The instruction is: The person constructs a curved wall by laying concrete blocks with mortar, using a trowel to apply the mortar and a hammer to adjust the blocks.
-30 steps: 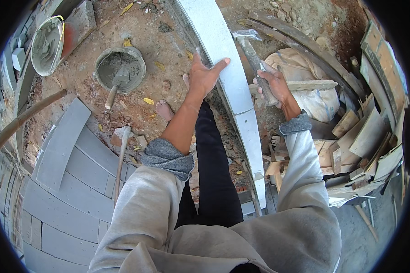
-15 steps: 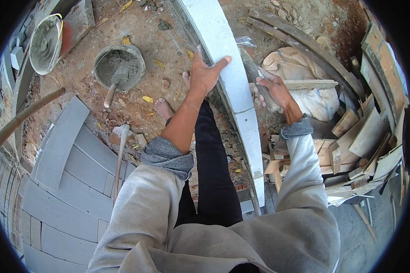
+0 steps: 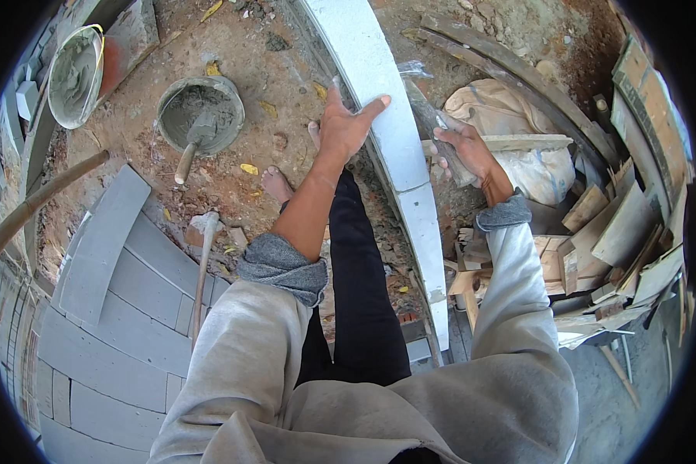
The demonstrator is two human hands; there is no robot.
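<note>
A course of pale grey blocks [image 3: 406, 147] forms a low wall running from the far middle towards me. My left hand [image 3: 346, 127] lies at its left edge, fingers stretched along the side and the thumb resting on top. To the right of the wall, my right hand [image 3: 464, 151] grips a mortar-stained strip of wood [image 3: 424, 114], held tilted beside the blocks. The wood's lower part is partly covered by my fingers.
At left stand a bucket of mortar [image 3: 170, 108] with a trowel [image 3: 199, 131] in it and another mortar bucket [image 3: 76, 77]. A hammer-like tool [image 3: 206, 255] leans near stacked grey blocks [image 3: 116, 348]. Sacks [image 3: 537, 174] and scrap boards [image 3: 626, 224] crowd the right.
</note>
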